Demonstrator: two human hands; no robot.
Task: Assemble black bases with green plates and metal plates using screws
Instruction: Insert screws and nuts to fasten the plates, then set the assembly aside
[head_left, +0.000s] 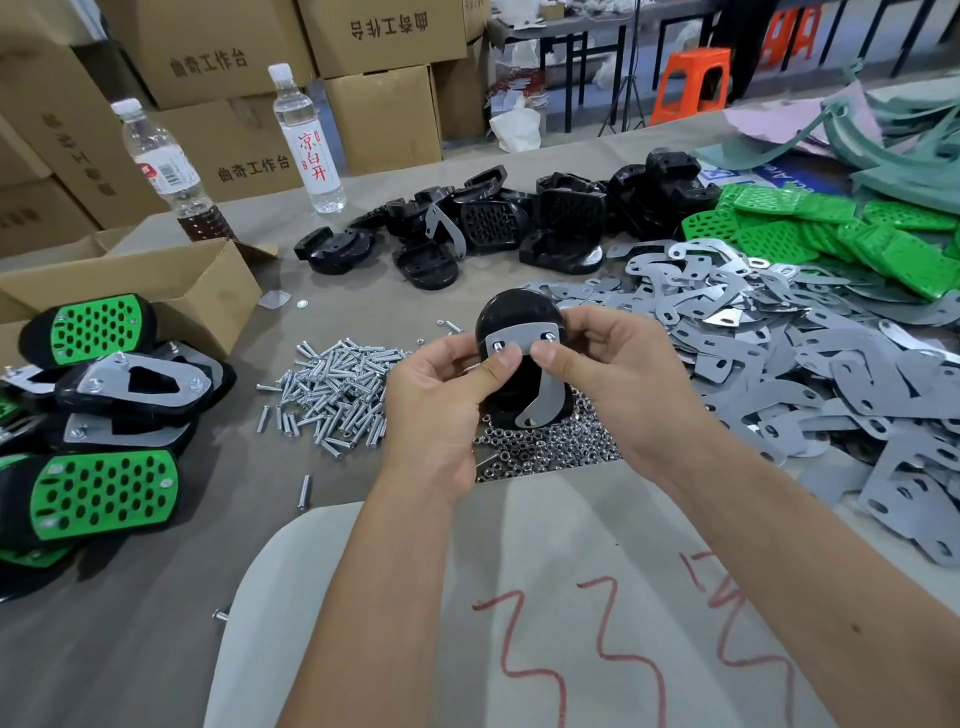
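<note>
Above nuts, hands (524, 379) pinching metal plate (535, 364)

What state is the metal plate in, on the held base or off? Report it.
On. The metal plate lies against the black base, two screw ends poking through its holes.

Bare table (130, 649) near-left; screws (332, 395), nuts (545, 447), metal plates (779, 364), black bases (493, 218) crowd centre, right.
</note>
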